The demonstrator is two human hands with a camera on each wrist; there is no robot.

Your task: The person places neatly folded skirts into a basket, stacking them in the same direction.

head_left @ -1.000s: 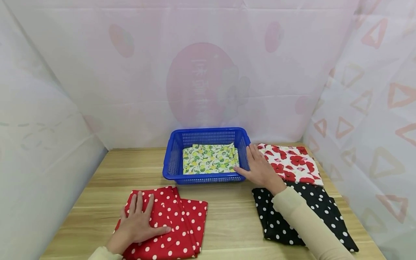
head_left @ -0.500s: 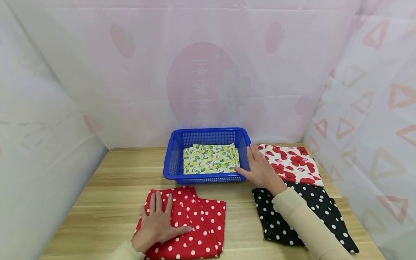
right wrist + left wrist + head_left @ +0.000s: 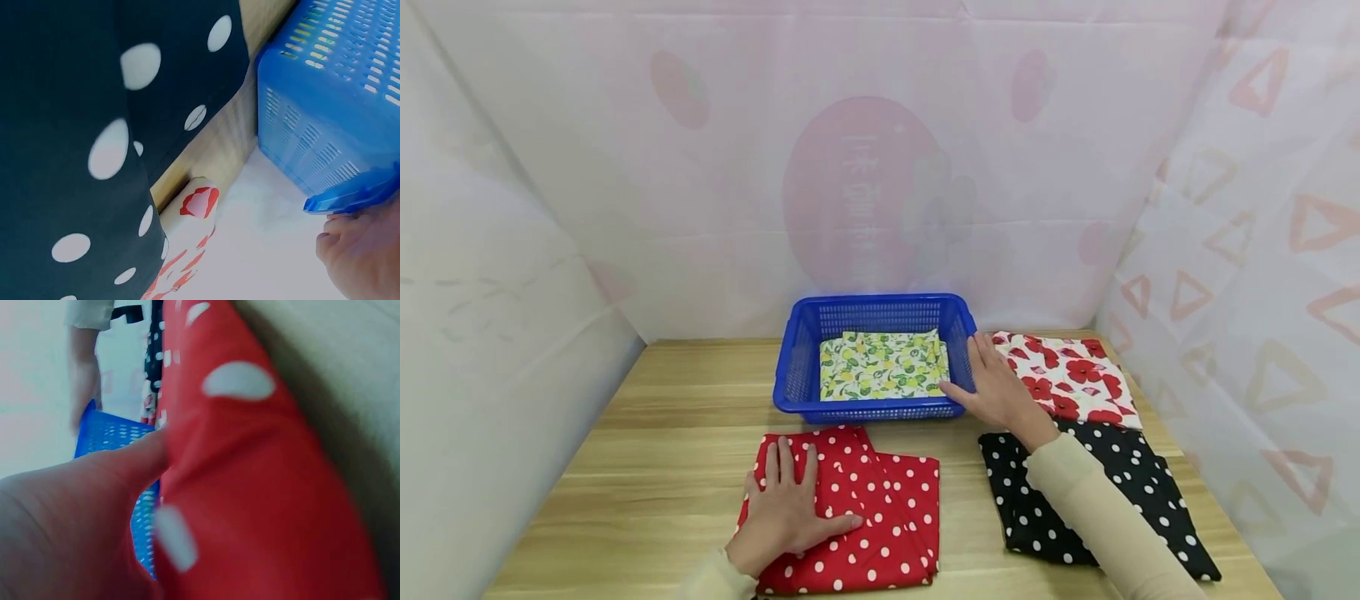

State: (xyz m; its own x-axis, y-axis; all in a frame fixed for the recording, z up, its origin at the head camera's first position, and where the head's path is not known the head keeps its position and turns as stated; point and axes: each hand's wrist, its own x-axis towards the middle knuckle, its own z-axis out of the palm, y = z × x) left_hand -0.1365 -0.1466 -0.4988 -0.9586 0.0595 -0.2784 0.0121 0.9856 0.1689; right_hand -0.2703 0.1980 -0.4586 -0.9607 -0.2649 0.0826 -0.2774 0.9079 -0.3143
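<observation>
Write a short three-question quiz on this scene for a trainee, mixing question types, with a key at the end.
1. Which cloth lies inside the blue basket?
2. True or false: the left hand rests with fingers spread on the red polka-dot cloth.
3. Multiple choice: what does the right hand touch?
A) the backdrop
B) the blue basket
C) the red polka-dot cloth

Key
1. The white cloth with the yellow and green print.
2. True.
3. B, at its right front corner in the head view.

Red cloth, black cloth — both white-dotted, blue basket, yellow-and-green cloth — perhaps lemon-printed, red-flowered white cloth
</observation>
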